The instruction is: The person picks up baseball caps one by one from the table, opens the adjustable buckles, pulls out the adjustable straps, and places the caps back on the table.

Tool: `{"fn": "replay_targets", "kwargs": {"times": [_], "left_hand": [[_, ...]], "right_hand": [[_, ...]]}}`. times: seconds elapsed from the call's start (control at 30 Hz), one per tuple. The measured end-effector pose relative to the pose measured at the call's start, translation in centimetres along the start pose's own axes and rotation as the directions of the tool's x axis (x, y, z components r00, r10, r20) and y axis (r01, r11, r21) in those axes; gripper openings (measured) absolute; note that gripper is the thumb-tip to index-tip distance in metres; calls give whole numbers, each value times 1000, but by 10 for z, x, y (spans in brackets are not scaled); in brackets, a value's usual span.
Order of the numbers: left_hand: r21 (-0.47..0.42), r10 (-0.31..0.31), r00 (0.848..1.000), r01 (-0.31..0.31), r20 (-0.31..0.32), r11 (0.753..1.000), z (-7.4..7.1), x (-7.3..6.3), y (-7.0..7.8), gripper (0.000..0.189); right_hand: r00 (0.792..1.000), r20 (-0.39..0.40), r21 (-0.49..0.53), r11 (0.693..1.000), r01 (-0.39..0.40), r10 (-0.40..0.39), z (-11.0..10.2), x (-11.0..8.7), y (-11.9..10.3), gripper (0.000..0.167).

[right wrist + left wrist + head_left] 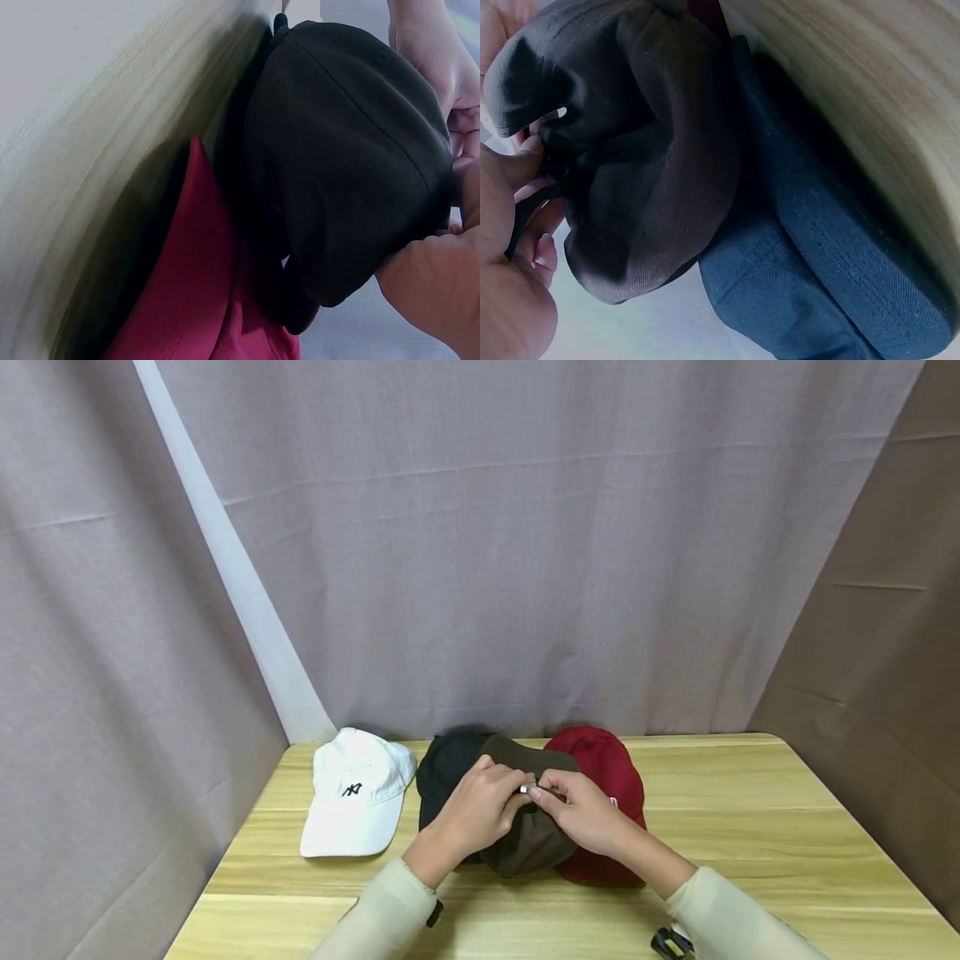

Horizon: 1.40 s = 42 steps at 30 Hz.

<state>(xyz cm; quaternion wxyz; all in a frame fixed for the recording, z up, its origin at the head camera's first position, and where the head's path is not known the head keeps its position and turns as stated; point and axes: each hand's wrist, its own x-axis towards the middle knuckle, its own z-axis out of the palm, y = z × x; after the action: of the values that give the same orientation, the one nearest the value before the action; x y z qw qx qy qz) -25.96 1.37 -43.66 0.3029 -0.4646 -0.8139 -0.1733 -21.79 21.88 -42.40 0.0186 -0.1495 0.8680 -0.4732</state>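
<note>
A dark brown baseball cap (528, 843) is between my two hands, its back strap and a small silvery buckle (525, 788) at my fingertips. My left hand (480, 802) pinches the strap from the left; the left wrist view shows the dark strap (526, 217) running past the thumb. From the other side my right hand (585, 814) pinches the strap close to the buckle, thumb and index finger together. In the right wrist view the cap's crown (352, 142) hides most of the fingertips. The exact hold on the buckle is partly covered.
A black cap (446, 768) lies just left of the brown one and a red cap (611, 768) just right, both partly overlapped. Farther left on the wooden table (720, 827) sits a white cap (356, 822) with a black logo. Grey curtains (480, 568) hang behind.
</note>
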Motion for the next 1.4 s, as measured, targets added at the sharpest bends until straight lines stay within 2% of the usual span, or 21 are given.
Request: {"fn": "replay_targets", "kwargs": {"times": [0.3,0.63,0.83,1.23,1.4], "left_hand": [[6,8,1000,-8,6,1000,2,0,2,16],[-85,-20,1000,21,14,996,3,-6,2,15],[-80,-7,999,9,34,997,5,-4,2,14],[-83,-26,998,31,60,996,3,-4,0,14],[-89,-24,999,28,41,996,1,-4,0,14]], "right_hand": [[1000,-17,36,999,14,-14,-1,0,0,26],[1000,26,73,997,5,-6,-1,-4,1,22],[1000,31,85,996,3,-6,-4,-8,5,19],[996,76,72,996,45,-50,-8,-6,3,19],[991,95,73,994,84,-91,-9,-3,3,19]]}}
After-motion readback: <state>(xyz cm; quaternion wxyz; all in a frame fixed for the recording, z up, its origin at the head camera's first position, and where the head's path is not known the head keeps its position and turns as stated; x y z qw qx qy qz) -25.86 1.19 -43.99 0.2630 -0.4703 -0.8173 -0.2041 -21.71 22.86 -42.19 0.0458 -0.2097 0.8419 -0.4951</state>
